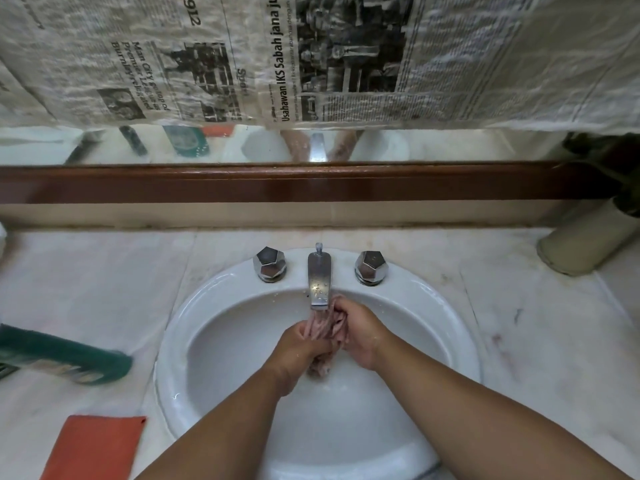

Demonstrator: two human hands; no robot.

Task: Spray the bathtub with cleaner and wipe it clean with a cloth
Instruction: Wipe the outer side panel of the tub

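A wet pinkish cloth hangs bunched under the chrome tap of a white basin. My left hand grips its lower part from the left. My right hand grips its upper part from the right, just below the spout. Both hands are inside the bowl, close together. Water seems to run over the cloth. No bathtub or spray bottle is in view.
Two faceted chrome knobs, the left knob and the right knob, flank the tap. On the marble counter lie a green brush at left and an orange cloth at front left. A pale pot stands back right. Newspaper covers the mirror above.
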